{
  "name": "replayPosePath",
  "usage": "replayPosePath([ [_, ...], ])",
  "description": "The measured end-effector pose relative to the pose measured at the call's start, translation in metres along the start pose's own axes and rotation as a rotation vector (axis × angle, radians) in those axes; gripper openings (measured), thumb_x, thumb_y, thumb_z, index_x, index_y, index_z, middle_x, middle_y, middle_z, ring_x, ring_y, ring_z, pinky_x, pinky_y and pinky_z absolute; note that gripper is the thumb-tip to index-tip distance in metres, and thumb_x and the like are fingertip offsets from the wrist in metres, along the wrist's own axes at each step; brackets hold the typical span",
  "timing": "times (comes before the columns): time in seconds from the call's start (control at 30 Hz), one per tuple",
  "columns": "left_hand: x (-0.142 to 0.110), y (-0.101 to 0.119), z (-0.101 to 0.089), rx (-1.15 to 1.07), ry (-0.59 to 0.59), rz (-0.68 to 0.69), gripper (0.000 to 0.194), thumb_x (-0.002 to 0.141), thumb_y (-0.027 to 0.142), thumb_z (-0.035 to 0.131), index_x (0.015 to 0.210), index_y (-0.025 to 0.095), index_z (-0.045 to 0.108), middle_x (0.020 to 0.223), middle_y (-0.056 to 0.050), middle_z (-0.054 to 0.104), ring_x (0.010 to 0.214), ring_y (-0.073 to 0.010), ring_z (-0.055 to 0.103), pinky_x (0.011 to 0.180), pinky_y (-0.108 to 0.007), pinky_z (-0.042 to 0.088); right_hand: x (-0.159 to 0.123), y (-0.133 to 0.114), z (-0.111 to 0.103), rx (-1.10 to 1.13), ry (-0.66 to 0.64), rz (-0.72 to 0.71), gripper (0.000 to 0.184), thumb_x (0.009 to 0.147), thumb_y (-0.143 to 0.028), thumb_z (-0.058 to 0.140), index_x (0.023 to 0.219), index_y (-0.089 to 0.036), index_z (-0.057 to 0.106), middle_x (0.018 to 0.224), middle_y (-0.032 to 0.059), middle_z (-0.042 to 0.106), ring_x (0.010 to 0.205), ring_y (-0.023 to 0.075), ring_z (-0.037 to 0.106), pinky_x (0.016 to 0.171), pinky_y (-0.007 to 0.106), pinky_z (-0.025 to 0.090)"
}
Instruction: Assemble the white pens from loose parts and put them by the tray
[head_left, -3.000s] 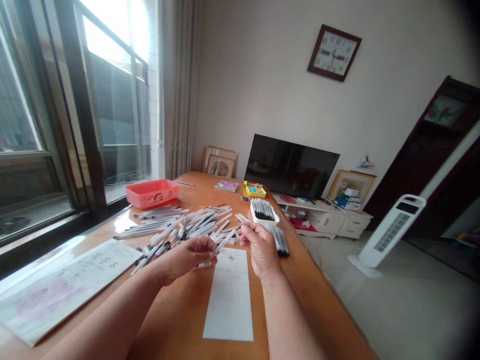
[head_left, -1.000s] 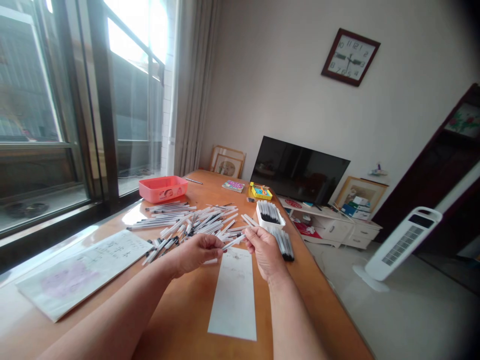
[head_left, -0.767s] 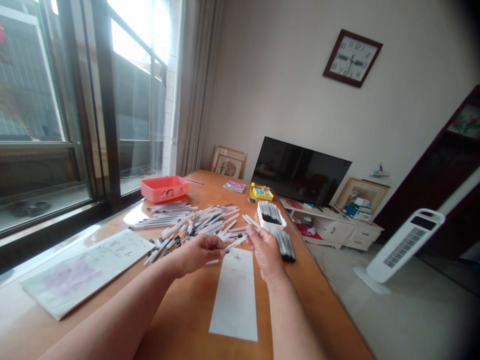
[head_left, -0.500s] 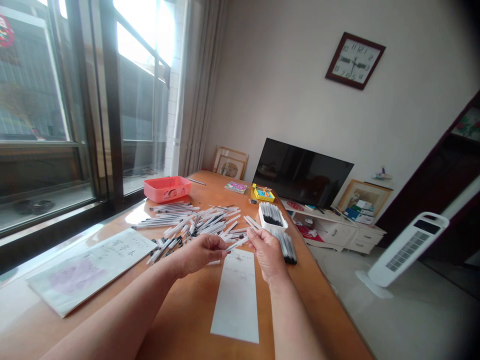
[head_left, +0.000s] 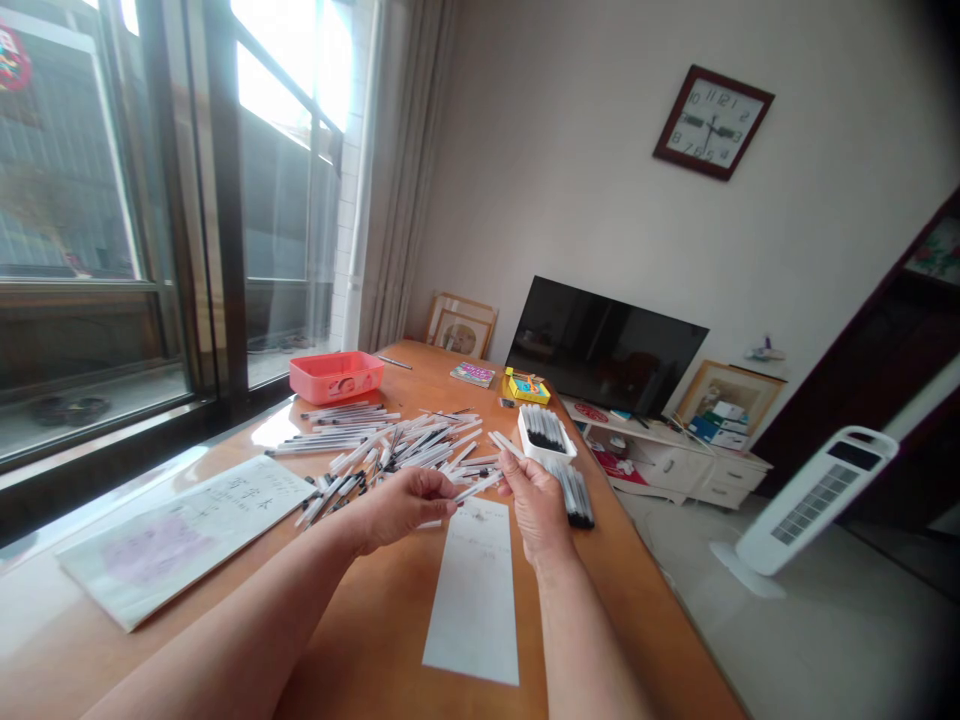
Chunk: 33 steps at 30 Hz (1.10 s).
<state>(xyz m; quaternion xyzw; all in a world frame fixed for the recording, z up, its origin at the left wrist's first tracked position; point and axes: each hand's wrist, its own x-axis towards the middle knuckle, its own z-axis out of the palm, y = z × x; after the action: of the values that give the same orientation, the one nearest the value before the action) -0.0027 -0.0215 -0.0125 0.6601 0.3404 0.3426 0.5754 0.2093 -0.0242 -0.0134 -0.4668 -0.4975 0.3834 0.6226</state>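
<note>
Both my hands are raised just above an orange wooden table (head_left: 360, 640). My left hand (head_left: 401, 506) pinches one end of a thin white pen (head_left: 477, 488). My right hand (head_left: 534, 497) is closed on the pen's other end and also grips a second white pen piece (head_left: 504, 442) that sticks up to the left. Under the hands lies a long white paper strip (head_left: 474, 588) with faint scribbles. Behind them spreads a pile of several white pens with black tips (head_left: 390, 448).
A white tray of black-capped pens (head_left: 547, 432) stands by the table's right edge, with more pens (head_left: 574, 494) lying in front of it. A pink plastic box (head_left: 336, 375), a writing booklet (head_left: 187, 520), a yellow box (head_left: 527, 385), a TV (head_left: 604, 346) and a white fan (head_left: 806, 500) are around.
The camera has tilted and shifted slightly. My hands have stayed together on the pen over the paper strip, with only small movements of the fingers.
</note>
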Motion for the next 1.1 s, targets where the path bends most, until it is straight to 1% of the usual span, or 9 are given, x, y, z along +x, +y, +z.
replayPosePath([
  [0.1, 0.0, 0.0, 0.0, -0.007, 0.003, 0.0, 0.042, 0.07, 0.053, 0.082, 0.084, 0.015, 0.073, 0.074, -0.004, 0.066, 0.075, -0.0193, 0.058, 0.07, -0.03, 0.045, 0.001, -0.001, -0.001, 0.029, -0.012, 0.036, 0.042, 0.085, -0.062, 0.068, 0.084, -0.02, 0.075, 0.083, 0.005, 0.071, 0.067, 0.0174, 0.056, 0.06, 0.031, 0.038],
  [0.17, 0.0, -0.001, -0.001, -0.009, 0.007, -0.001, 0.042, 0.07, 0.053, 0.082, 0.085, 0.015, 0.073, 0.074, -0.004, 0.067, 0.075, -0.0195, 0.059, 0.07, -0.03, 0.045, 0.001, 0.0, -0.002, 0.043, -0.058, 0.034, 0.041, 0.083, -0.06, 0.07, 0.088, -0.02, 0.076, 0.092, 0.0066, 0.073, 0.07, 0.018, 0.057, 0.058, 0.03, 0.037],
  [0.23, 0.0, -0.001, -0.001, -0.008, 0.01, 0.002, 0.042, 0.07, 0.053, 0.082, 0.085, 0.015, 0.073, 0.074, -0.004, 0.066, 0.075, -0.0193, 0.058, 0.07, -0.03, 0.045, 0.001, 0.001, -0.002, 0.032, -0.074, 0.016, 0.038, 0.081, -0.058, 0.074, 0.083, -0.02, 0.075, 0.087, 0.0055, 0.072, 0.071, 0.0175, 0.056, 0.061, 0.03, 0.038],
  [0.37, 0.001, -0.002, 0.0, 0.001, 0.009, 0.007, 0.042, 0.07, 0.054, 0.082, 0.083, 0.015, 0.072, 0.073, -0.004, 0.066, 0.075, -0.0193, 0.058, 0.069, -0.03, 0.045, 0.001, 0.002, 0.0, -0.042, 0.001, -0.028, 0.042, 0.08, -0.059, 0.075, 0.068, -0.02, 0.068, 0.071, 0.0028, 0.068, 0.069, 0.0169, 0.054, 0.067, 0.031, 0.041],
  [0.5, 0.001, -0.001, 0.0, -0.009, 0.003, 0.0, 0.041, 0.072, 0.053, 0.081, 0.087, 0.015, 0.073, 0.075, -0.003, 0.066, 0.077, -0.0197, 0.058, 0.071, -0.031, 0.044, 0.0, -0.001, 0.0, 0.022, 0.006, 0.035, 0.044, 0.084, -0.063, 0.068, 0.084, -0.02, 0.076, 0.084, 0.006, 0.073, 0.067, 0.018, 0.057, 0.057, 0.03, 0.036],
  [0.6, 0.0, -0.001, -0.001, -0.017, -0.007, -0.013, 0.04, 0.073, 0.051, 0.081, 0.088, 0.015, 0.072, 0.077, -0.003, 0.066, 0.076, -0.0176, 0.056, 0.072, -0.03, 0.042, 0.0, -0.004, -0.002, 0.078, -0.058, 0.069, 0.038, 0.082, -0.057, 0.072, 0.092, -0.021, 0.078, 0.094, 0.0066, 0.074, 0.069, 0.0169, 0.058, 0.053, 0.028, 0.032],
  [0.7, 0.001, -0.003, -0.001, -0.026, -0.003, -0.02, 0.04, 0.074, 0.05, 0.081, 0.088, 0.014, 0.07, 0.079, -0.003, 0.066, 0.075, -0.0162, 0.055, 0.072, -0.029, 0.041, 0.0, -0.001, -0.001, 0.077, -0.097, 0.051, 0.034, 0.08, -0.053, 0.076, 0.088, -0.019, 0.076, 0.084, 0.0045, 0.072, 0.07, 0.0154, 0.055, 0.059, 0.027, 0.037],
  [0.83, 0.003, -0.004, 0.001, 0.001, 0.018, 0.004, 0.042, 0.074, 0.052, 0.081, 0.087, 0.014, 0.069, 0.079, -0.003, 0.066, 0.074, -0.0163, 0.055, 0.07, -0.029, 0.041, 0.001, 0.004, 0.002, 0.063, -0.011, 0.045, 0.035, 0.078, -0.054, 0.079, 0.079, -0.019, 0.071, 0.071, 0.0013, 0.067, 0.064, 0.0137, 0.051, 0.064, 0.029, 0.042],
  [1.1, -0.003, 0.006, 0.001, 0.096, -0.031, -0.061, 0.051, 0.086, 0.066, 0.061, 0.087, 0.016, 0.07, 0.082, -0.003, 0.065, 0.076, -0.0164, 0.053, 0.073, -0.027, 0.041, 0.0, 0.0, 0.004, 0.144, -0.01, 0.044, 0.033, 0.077, -0.051, 0.08, 0.076, -0.02, 0.068, 0.072, 0.0, 0.064, 0.063, 0.0123, 0.051, 0.062, 0.027, 0.041],
])
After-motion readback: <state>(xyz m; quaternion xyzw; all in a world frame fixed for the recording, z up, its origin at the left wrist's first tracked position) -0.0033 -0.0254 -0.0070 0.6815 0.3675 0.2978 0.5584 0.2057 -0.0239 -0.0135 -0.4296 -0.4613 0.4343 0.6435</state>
